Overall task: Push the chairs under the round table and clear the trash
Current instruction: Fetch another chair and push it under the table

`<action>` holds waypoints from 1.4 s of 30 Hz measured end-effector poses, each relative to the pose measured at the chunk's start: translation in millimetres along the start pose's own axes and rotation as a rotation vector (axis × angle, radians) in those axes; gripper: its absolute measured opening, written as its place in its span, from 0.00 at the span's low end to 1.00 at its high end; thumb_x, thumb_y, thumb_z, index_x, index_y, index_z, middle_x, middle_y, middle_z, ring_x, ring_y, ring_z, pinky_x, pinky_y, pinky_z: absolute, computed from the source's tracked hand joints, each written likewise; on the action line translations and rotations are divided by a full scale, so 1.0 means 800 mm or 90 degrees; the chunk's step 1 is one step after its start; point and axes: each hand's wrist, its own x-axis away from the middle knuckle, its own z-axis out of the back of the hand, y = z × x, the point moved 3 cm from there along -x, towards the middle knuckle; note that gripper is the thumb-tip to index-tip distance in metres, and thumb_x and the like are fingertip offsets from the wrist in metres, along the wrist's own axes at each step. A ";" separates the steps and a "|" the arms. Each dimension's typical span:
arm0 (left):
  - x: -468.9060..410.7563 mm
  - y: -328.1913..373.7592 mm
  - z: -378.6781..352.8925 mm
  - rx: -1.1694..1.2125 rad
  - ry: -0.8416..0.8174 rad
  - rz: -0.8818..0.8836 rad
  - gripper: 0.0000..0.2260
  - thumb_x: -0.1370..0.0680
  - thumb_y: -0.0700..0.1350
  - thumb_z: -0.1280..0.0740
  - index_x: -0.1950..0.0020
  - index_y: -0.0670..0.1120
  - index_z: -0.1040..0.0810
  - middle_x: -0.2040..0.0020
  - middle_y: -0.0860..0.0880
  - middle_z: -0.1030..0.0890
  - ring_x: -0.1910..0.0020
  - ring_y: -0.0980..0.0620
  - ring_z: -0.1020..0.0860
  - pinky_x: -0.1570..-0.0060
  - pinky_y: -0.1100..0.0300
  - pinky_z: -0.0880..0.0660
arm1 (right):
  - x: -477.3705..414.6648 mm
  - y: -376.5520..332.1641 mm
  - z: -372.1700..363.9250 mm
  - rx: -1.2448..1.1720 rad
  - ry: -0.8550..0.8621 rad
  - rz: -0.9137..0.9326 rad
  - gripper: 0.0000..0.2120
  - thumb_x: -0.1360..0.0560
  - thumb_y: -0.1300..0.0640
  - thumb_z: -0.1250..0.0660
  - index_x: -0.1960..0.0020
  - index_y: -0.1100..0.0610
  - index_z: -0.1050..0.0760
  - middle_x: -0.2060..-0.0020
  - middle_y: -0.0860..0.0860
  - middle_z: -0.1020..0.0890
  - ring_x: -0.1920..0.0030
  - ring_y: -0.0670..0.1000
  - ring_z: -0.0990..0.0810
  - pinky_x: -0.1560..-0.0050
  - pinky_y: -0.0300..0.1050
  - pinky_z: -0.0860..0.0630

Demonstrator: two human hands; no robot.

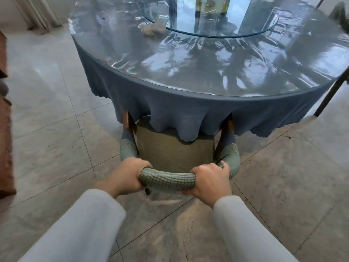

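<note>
At twelve o'clock, the counter's cloth (pixel 170 110) is hanging slate blue. The chair back (pixel 168 179) is showing sage green in a raised grid, its seat (pixel 173 154) olive weave. My sleeves (pixel 79 229) are showing pale grey.

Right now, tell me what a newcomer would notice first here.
The left hand and right hand grip the back of the green chair at bottom centre, its seat partly under the blue tablecloth. Above, the glossy round table carries a glass turntable, with crumpled trash beside its left rim.
</note>
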 end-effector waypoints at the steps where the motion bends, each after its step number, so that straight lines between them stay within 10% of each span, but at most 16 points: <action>1: 0.000 -0.014 0.003 -0.022 0.017 -0.004 0.15 0.34 0.51 0.23 0.47 0.57 0.16 0.52 0.59 0.16 0.50 0.56 0.19 0.50 0.61 0.25 | -0.001 0.000 0.000 -0.002 0.009 0.007 0.29 0.35 0.22 0.37 0.51 0.44 0.19 0.57 0.41 0.18 0.47 0.48 0.21 0.29 0.62 0.42; 23: -0.112 -0.010 0.072 -0.215 -0.099 -0.049 0.09 0.27 0.38 0.33 0.54 0.51 0.17 0.59 0.55 0.19 0.57 0.55 0.22 0.58 0.62 0.27 | -0.065 0.051 0.027 -0.060 0.053 0.014 0.36 0.35 0.18 0.51 0.51 0.43 0.18 0.59 0.41 0.17 0.53 0.45 0.19 0.26 0.63 0.41; 27: -0.131 -0.041 0.080 -0.144 -0.080 0.029 0.12 0.27 0.37 0.32 0.54 0.54 0.19 0.56 0.56 0.19 0.53 0.54 0.21 0.56 0.63 0.31 | -0.110 0.020 0.024 -0.058 0.055 0.027 0.35 0.32 0.23 0.38 0.35 0.45 0.23 0.41 0.46 0.18 0.36 0.53 0.23 0.26 0.67 0.46; 32: -0.145 -0.009 0.081 -0.049 0.005 0.011 0.19 0.30 0.48 0.29 0.40 0.61 0.22 0.43 0.59 0.20 0.39 0.52 0.24 0.43 0.53 0.26 | -0.156 0.007 0.031 -0.038 0.114 -0.012 0.55 0.37 0.24 0.31 0.19 0.46 0.48 0.21 0.61 0.41 0.22 0.64 0.41 0.28 0.72 0.42; 35: -0.166 0.011 0.082 -0.093 0.014 0.142 0.44 0.30 0.65 0.27 0.20 0.64 0.46 0.20 0.55 0.40 0.20 0.45 0.43 0.30 0.29 0.37 | -0.190 0.001 0.041 -0.031 0.156 -0.046 0.61 0.38 0.28 0.27 0.18 0.45 0.58 0.20 0.65 0.52 0.20 0.65 0.51 0.28 0.75 0.47; 38: -0.200 0.005 0.099 -0.073 0.121 0.149 0.60 0.30 0.63 0.24 0.26 0.66 0.76 0.20 0.52 0.73 0.20 0.39 0.67 0.31 0.21 0.46 | -0.226 -0.004 0.052 -0.025 0.207 -0.074 0.62 0.36 0.43 0.19 0.18 0.45 0.60 0.21 0.66 0.53 0.20 0.65 0.54 0.28 0.77 0.47; 42: -0.249 -0.023 0.121 -0.058 0.228 0.114 0.62 0.30 0.47 0.20 0.24 0.66 0.73 0.21 0.50 0.76 0.22 0.36 0.71 0.35 0.18 0.47 | -0.283 -0.003 0.060 -0.002 0.248 -0.114 0.62 0.35 0.54 0.19 0.18 0.44 0.61 0.21 0.67 0.53 0.20 0.66 0.55 0.30 0.78 0.47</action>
